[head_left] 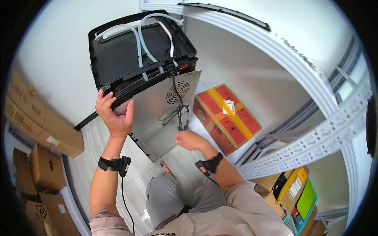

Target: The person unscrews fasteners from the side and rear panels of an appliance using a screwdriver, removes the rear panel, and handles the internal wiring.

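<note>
A black appliance point(138, 51) has a raised top section with pale tubes point(139, 43) running into it and a bare metal back panel point(153, 129) with round vents. A looped black cable point(180, 114) hangs down the panel. My left hand point(114, 113) grips the appliance's left upper corner, fingers curled over the black edge. My right hand point(188, 139) is closed low by the panel's right side, at the bottom of the cable loop; what is in its fingers is hidden. A red-handled tool point(165, 166) lies on the floor between the appliance and my legs.
Cardboard boxes point(45, 171) stand along the left wall. A red box point(214, 124) with yellow tape is behind the appliance. White slotted racking point(299, 145) curves across the right. At the lower right, parcels point(291, 185) sit in and around a teal bin point(307, 206).
</note>
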`<action>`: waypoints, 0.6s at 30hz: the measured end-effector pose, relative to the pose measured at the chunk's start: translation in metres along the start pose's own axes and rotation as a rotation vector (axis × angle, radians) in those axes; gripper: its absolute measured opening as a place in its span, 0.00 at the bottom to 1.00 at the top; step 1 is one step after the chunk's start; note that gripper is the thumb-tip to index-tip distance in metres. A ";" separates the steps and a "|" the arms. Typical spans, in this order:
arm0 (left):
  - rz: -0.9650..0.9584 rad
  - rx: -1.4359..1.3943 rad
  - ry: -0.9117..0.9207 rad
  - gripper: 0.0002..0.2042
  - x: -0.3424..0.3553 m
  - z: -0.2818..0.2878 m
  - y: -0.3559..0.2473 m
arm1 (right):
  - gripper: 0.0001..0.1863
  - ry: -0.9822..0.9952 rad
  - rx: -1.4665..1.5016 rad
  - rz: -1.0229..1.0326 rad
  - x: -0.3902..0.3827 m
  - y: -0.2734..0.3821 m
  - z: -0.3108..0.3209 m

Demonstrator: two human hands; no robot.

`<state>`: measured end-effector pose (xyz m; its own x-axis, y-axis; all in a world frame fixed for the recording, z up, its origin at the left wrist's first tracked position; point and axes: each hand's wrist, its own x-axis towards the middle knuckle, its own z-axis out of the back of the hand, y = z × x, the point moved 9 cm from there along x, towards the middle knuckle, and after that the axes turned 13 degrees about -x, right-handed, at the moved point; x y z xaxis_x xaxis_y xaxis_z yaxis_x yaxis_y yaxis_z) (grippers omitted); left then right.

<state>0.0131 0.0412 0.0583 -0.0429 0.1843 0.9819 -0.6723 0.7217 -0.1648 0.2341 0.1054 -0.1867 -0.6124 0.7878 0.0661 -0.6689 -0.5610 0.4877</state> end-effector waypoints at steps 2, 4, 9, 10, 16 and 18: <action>-0.011 -0.007 -0.003 0.26 -0.002 -0.004 -0.006 | 0.09 -0.014 0.029 -0.038 -0.047 0.040 0.076; -0.025 0.005 -0.004 0.26 0.001 0.000 -0.007 | 0.08 0.085 0.157 -0.015 -0.089 0.094 0.134; -0.031 -0.042 -0.026 0.25 0.004 0.009 -0.010 | 0.05 -0.312 -0.330 -0.080 -0.162 0.165 0.265; -0.029 -0.039 -0.024 0.25 0.003 0.009 -0.010 | 0.04 -0.557 -0.430 -0.185 -0.181 0.174 0.300; -0.044 -0.078 -0.025 0.25 -0.001 0.009 -0.003 | 0.12 -1.099 -1.155 -0.494 -0.228 0.191 0.454; -0.048 -0.076 -0.036 0.25 -0.001 0.008 -0.002 | 0.12 -1.050 -1.298 -0.571 -0.225 0.172 0.479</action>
<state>0.0080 0.0342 0.0585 -0.0396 0.1252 0.9913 -0.6161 0.7780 -0.1229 0.4587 -0.0463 0.2995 -0.0484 0.4625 0.8853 -0.8751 0.4077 -0.2608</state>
